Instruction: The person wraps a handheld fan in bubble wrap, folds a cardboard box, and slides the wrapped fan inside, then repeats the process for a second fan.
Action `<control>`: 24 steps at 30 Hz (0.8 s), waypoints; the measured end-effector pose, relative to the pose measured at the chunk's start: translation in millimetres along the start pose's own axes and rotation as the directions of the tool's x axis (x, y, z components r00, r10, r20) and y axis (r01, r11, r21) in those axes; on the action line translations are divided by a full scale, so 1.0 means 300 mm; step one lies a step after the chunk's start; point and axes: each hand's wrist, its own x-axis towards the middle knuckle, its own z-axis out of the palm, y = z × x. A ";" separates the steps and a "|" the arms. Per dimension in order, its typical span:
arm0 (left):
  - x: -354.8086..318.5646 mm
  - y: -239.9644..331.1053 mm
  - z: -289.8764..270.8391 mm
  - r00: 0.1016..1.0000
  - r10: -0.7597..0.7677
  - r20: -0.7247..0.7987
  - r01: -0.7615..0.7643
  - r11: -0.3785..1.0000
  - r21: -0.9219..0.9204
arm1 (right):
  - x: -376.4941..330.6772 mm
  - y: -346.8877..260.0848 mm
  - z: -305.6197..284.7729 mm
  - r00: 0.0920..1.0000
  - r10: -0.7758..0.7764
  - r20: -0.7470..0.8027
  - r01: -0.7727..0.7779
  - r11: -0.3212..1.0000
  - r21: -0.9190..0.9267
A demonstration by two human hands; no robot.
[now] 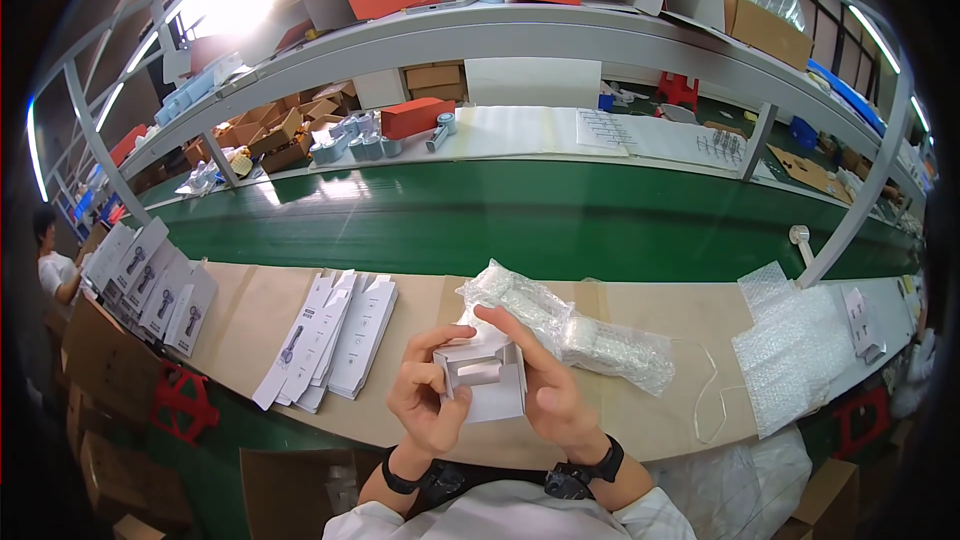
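Note:
A small white carton [497,403] is between my two hands near the front edge of the tan work table [690,305], its end open toward me and its flaps folded partly inward. My left hand [430,395] grips its left side, the thumb at the opening. Against its right side lies my right hand [550,390], with the index finger stretched over the top edge. Just beyond the carton are bubble-wrapped pieces [620,350]. To the left of my hands sits a stack of flat white printed cartons [325,340].
More flat cartons [150,280] stand in a brown box at the left. Bubble-wrap sheets [790,350] lie at the right. A green conveyor belt [480,215] runs behind the table, under a grey overhead shelf [540,35]. A red stool [183,400] is at the lower left.

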 end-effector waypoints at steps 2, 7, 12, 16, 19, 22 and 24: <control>0.006 0.004 0.002 1.000 -0.026 -0.003 0.026 1.000 -0.014 | 0.004 -0.017 -0.006 0.999 0.038 -0.022 -0.037 0.998 0.053; 0.014 0.006 -0.002 0.993 -0.094 0.065 0.093 0.995 0.017 | -0.002 -0.011 -0.023 0.994 0.084 -0.063 -0.082 0.996 0.041; 0.016 0.007 0.036 0.997 -0.074 0.001 0.073 0.989 -0.128 | -0.010 -0.007 -0.004 0.987 0.071 -0.146 -0.050 0.989 0.142; 0.003 -0.013 0.029 1.000 -0.027 0.010 0.028 0.994 -0.105 | -0.007 0.019 0.001 0.966 0.011 -0.258 -0.028 0.998 -0.061; 0.011 -0.011 0.007 0.995 0.014 0.094 -0.012 1.000 -0.029 | -0.005 0.033 -0.009 0.968 -0.088 -0.235 0.044 0.982 -0.185; 0.018 -0.008 -0.009 0.978 0.043 0.202 -0.052 0.998 0.039 | -0.001 0.035 -0.005 0.965 -0.137 -0.223 0.079 0.965 -0.252; 0.008 -0.024 -0.007 0.990 -0.075 0.119 0.081 0.996 -0.044 | 0.002 0.035 0.001 0.961 -0.145 -0.234 0.080 0.961 -0.265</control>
